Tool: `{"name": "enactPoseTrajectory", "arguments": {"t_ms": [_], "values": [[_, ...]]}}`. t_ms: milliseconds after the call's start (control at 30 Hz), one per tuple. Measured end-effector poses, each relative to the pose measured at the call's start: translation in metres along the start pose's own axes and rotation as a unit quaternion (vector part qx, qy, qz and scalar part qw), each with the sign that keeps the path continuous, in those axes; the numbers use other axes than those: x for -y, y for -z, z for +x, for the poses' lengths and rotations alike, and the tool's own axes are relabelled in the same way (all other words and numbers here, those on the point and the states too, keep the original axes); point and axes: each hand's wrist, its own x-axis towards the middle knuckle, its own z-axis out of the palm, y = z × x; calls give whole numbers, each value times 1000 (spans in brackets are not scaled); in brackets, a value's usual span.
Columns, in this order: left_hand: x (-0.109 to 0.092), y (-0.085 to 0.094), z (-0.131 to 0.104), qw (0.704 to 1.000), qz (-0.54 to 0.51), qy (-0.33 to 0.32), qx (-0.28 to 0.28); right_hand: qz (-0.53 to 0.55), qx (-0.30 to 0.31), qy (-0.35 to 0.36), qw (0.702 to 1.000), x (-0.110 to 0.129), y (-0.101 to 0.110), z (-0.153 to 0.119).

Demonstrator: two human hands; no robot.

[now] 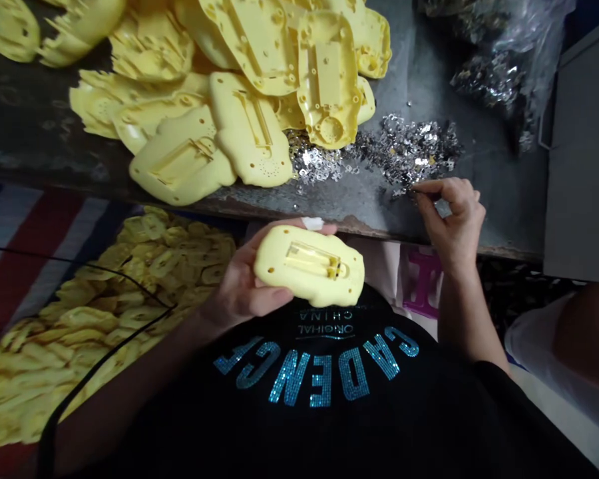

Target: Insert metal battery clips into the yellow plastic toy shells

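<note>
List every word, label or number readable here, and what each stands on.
"CADENCE": large blue glittering letters on the black shirt, upside down in view.
"ORIGINAL": small lettering on the same shirt, slightly unclear.
"CHINA": small lettering, same shirt.
Faint marks near "CHINA" are too small to read.

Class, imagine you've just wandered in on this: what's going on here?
A person's left hand holds a yellow shell in front of their body. The right hand has its fingers at the near edge of a heap of small shiny pieces; whether they grip one is unclear. More shells lie piled on the table.
</note>
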Motion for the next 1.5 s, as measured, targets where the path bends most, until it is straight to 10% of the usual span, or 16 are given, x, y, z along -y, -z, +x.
{"name": "enactPoseTrajectory", "arguments": {"t_ms": [467,833,1233,1500], "values": [[6,-17,6,989,-137,-55,-26,-131,131,84,979,22,-34,16],[1,-22,3,991,-93,-31,-90,-110,23,44,993,2,-12,-20],[2,-23,3,992,-92,-34,-75,-103,211,102,967,11,-26,40],[4,-22,0,989,-105,-27,-104,-97,128,82,984,11,-14,24]]}}
